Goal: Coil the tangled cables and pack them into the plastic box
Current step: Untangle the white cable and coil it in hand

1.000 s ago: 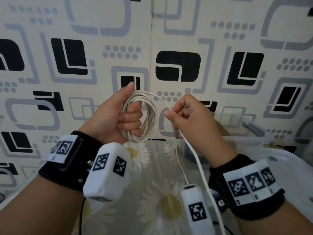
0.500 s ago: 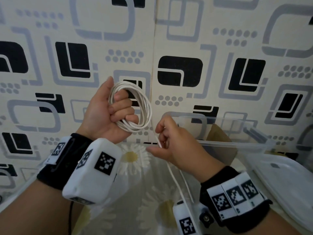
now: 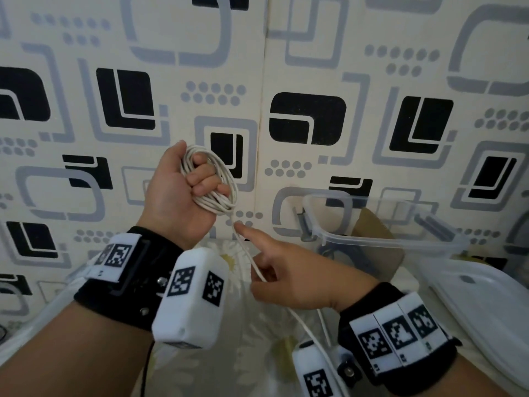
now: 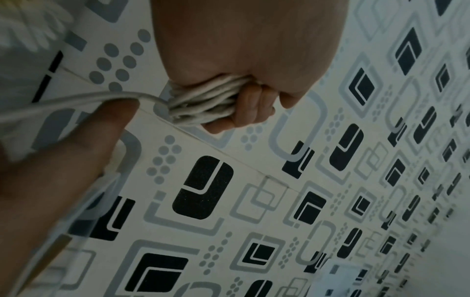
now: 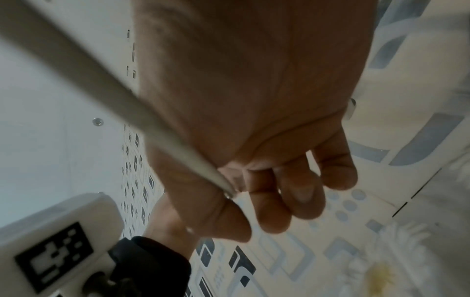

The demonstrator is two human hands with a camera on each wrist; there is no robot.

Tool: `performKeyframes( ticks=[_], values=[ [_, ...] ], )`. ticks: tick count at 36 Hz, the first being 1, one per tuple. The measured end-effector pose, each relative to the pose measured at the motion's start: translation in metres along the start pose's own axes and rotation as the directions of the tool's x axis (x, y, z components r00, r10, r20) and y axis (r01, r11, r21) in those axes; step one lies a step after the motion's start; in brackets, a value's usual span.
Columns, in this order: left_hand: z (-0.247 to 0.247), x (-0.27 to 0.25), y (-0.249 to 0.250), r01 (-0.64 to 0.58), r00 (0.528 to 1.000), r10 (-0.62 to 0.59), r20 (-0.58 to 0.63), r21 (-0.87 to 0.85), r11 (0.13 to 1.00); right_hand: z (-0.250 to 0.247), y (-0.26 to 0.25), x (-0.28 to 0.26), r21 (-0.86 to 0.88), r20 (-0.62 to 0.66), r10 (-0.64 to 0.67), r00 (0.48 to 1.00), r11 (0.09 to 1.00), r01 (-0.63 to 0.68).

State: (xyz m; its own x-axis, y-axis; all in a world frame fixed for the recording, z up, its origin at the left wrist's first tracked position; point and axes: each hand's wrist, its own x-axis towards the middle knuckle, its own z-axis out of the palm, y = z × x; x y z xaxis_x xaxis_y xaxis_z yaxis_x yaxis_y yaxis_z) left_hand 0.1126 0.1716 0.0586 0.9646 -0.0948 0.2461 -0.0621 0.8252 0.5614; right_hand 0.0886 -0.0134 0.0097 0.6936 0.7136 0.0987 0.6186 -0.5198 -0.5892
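My left hand is raised in front of the wall with its fingers curled through a coil of white cable; the left wrist view shows the bundled strands in that fist. One loose strand drops from the coil into my right hand, which lies lower and to the right, index finger stretched toward the coil, the other fingers curled round the strand. The clear plastic box stands open at the right, behind my right hand.
A translucent lid lies at the far right beside the box. A daisy-patterned cloth covers the table under my wrists. The patterned wall rises close behind. Something brown shows inside the box.
My right hand has dropped from the coil's level to below it, sliding down the loose strand. My left hand with the coil moved slightly up and left.
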Motion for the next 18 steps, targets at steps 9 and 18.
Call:
performKeyframes(
  ticks=[9, 18],
  values=[
    [-0.005, 0.002, 0.010, -0.042, 0.998, 0.036, -0.061, -0.102, 0.994, -0.016, -0.003, -0.002, 0.151, -0.492, 0.028, 0.870, 0.987, 0.054],
    [-0.008, -0.002, 0.021, 0.010, 0.999, 0.000, 0.047, -0.199, 0.980, -0.053, 0.004, -0.020, -0.518, -0.767, -0.390, 0.509, 0.845, -0.132]
  ],
)
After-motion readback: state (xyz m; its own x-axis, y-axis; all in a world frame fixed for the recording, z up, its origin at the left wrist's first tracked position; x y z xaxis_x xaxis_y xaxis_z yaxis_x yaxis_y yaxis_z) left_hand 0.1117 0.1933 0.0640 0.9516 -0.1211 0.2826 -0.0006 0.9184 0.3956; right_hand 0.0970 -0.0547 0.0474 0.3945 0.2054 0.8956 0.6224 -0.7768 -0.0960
